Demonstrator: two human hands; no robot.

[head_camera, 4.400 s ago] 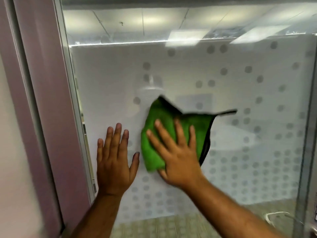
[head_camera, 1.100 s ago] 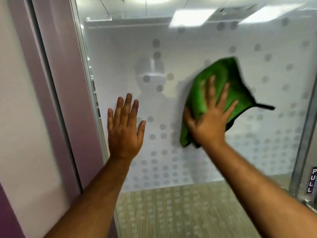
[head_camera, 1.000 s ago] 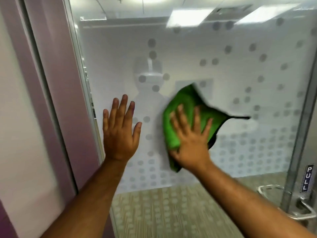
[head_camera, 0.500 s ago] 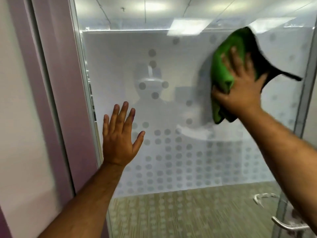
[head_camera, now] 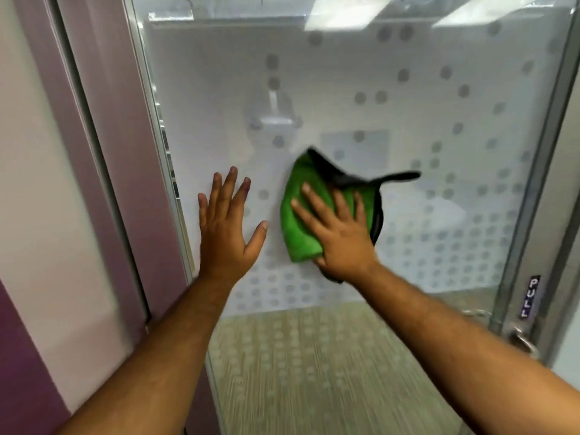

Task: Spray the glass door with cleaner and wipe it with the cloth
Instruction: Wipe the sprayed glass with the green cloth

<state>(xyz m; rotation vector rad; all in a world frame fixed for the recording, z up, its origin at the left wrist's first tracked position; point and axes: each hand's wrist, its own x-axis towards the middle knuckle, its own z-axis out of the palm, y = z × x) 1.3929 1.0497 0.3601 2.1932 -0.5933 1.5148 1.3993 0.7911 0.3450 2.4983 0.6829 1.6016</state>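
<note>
The glass door point(head_camera: 423, 98) fills the view, frosted with a dotted film, clear at the bottom. A green cloth point(head_camera: 298, 224) with a black edge is pressed flat against the glass near the middle. My right hand point(head_camera: 339, 233) lies spread on the cloth and pins it to the pane. My left hand point(head_camera: 227, 227) rests flat on the glass just left of the cloth, fingers apart, holding nothing. No spray bottle is in view.
A purple door frame point(head_camera: 103, 152) and pale wall stand at the left. At the right edge runs a metal stile with a PULL label point(head_camera: 530, 296) and a metal handle point(head_camera: 522, 340) below it. Carpet shows through the lower glass.
My right hand has swept the cloth from the upper right of the pane down and left to the middle, beside my left hand. My left hand has stayed flat on the glass.
</note>
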